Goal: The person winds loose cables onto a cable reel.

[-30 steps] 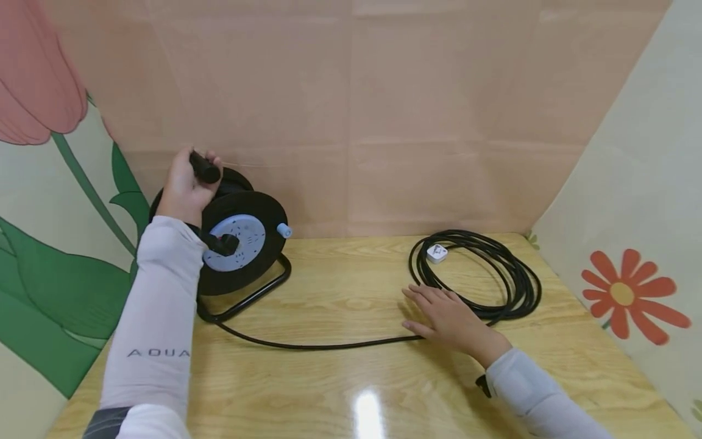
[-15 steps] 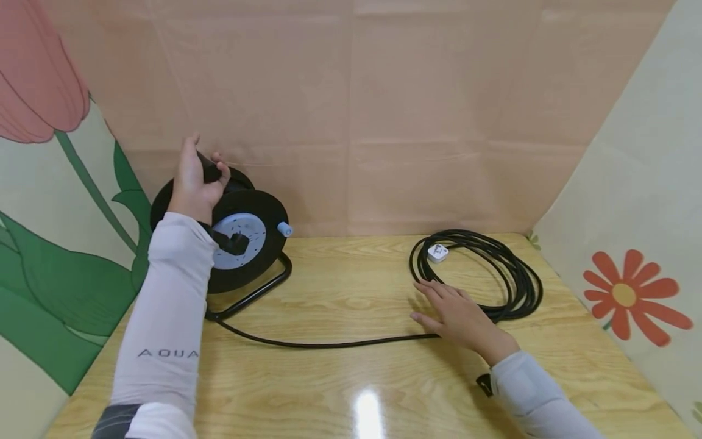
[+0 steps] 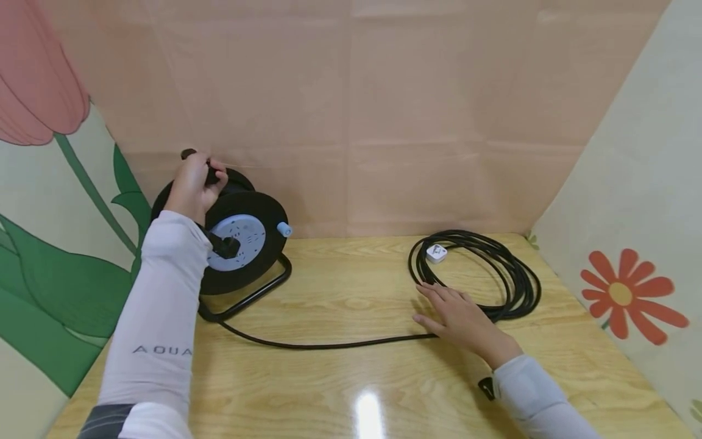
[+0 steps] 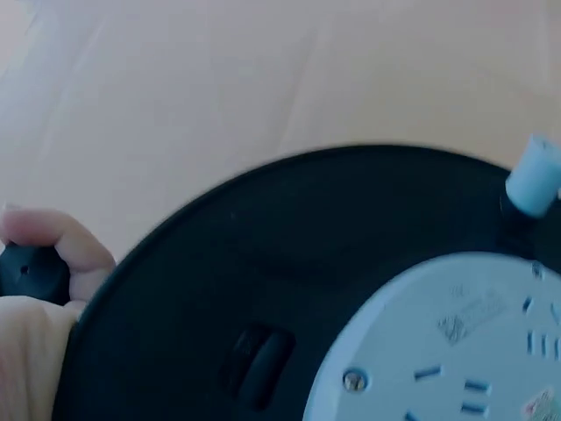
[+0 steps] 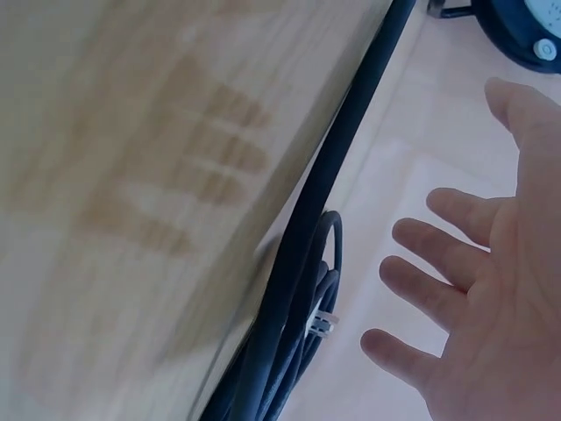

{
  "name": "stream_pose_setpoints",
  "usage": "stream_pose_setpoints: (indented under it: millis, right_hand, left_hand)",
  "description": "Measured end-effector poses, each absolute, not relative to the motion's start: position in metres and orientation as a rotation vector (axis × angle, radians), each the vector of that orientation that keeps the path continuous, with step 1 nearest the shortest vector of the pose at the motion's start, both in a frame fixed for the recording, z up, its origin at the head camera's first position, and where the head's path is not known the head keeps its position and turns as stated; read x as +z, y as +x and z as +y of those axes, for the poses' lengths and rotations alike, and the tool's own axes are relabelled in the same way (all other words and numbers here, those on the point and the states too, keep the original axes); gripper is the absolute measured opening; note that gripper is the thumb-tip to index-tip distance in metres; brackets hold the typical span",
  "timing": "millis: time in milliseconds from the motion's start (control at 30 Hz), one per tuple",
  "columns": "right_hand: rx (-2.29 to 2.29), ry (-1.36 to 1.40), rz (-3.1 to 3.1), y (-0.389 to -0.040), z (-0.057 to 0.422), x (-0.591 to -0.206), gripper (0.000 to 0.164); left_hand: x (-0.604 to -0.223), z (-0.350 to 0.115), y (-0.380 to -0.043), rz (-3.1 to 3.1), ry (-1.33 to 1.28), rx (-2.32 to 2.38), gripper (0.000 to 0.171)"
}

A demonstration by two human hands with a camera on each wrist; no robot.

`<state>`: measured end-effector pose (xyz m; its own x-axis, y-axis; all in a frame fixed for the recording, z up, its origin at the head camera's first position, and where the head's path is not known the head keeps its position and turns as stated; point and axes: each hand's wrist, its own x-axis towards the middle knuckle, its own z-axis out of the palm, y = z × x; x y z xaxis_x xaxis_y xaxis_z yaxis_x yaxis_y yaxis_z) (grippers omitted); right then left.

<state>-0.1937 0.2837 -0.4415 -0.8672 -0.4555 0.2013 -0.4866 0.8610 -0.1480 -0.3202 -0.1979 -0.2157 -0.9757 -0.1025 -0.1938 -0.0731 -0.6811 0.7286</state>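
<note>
On the left of the table stands a black cable reel (image 3: 272,213) with a pale blue socket face (image 3: 249,238) and a small blue winding knob (image 3: 284,230). At its top my left hand (image 3: 192,186) grips the black carrying handle (image 4: 35,274), fingers curled round it in the left wrist view. A black cable (image 3: 329,347) runs from the reel's foot rightward to a loose coil (image 3: 526,286), with a white plug (image 3: 436,253) inside its loops. My right hand (image 3: 463,320) hovers palm down by the coil's near side, fingers spread and holding nothing.
The light wood table (image 3: 340,286) ends at a pinkish backdrop (image 3: 384,122). The reel's black tube stand (image 3: 258,297) rests near the left wall (image 3: 33,183). A right wall with a painted flower (image 3: 622,294) borders the table.
Half a second ago my left hand had its thumb raised and fingers loosened; now it curls round the handle again. My right hand has drifted slightly right, staying spread.
</note>
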Motion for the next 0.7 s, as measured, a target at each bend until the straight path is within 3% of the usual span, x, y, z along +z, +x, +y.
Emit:
stream_pose_setpoints:
  millis: [433, 700]
  right_hand:
    - [0.266, 0.653, -2.916, -0.193, 0.291, -0.440, 0.072]
    - [0.287, 0.656, -2.930, -0.192, 0.290, -0.439, 0.072]
  left_hand:
    - [-0.214, -0.207, -0.318, -1.489, 0.190, -2.936, 0.017]
    - [-0.213, -0.211, -0.311, -1.902, 0.050, -2.817, 0.008]
